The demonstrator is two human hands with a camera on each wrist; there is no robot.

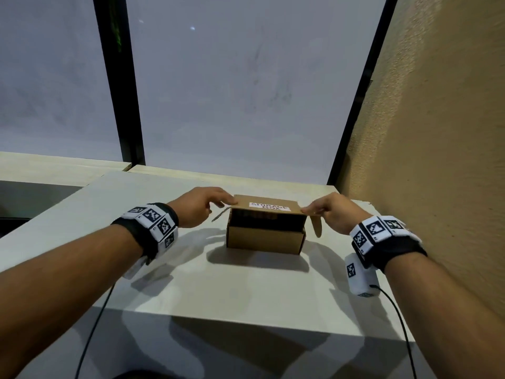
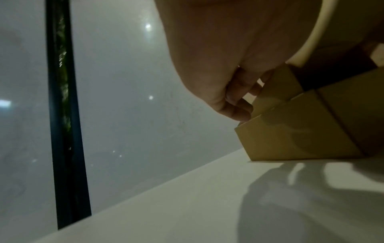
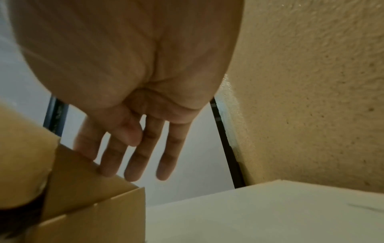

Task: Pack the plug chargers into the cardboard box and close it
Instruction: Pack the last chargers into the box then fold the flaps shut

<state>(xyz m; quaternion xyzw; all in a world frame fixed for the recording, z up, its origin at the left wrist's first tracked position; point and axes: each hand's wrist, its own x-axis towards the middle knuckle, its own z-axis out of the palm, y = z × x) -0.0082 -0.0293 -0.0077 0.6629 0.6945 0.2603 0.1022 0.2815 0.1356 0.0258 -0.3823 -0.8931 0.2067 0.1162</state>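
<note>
The surface (image 1: pixel 246 291) was pale and matte, with shadows across it. Behind it stood grey frosted panels (image 1: pixel 240 91) divided by black frame bars (image 1: pixel 117 77). A textured tan wall (image 1: pixel 442 119) rose on the right. Black cables (image 1: pixel 404 329) hung past the near edge.

Box (image 1: pixel 266 237) interior dark under half-lowered lid (image 1: pixel 266 205); contents not discernible, no chargers visible. Label (image 1: pixel 269 206) lettering small, blurry. Left hand (image 1: pixel 200 209) fingertips hidden behind lid corner in head view. Right hand (image 1: pixel 332 212) thumb concealed behind lid edge; grip unclear. Left wrist view: palm (image 2: pixel 207 57) fills top, cut by edge. Right wrist view: box (image 3: pixel 87 205) cropped at left and bottom edges.
</note>
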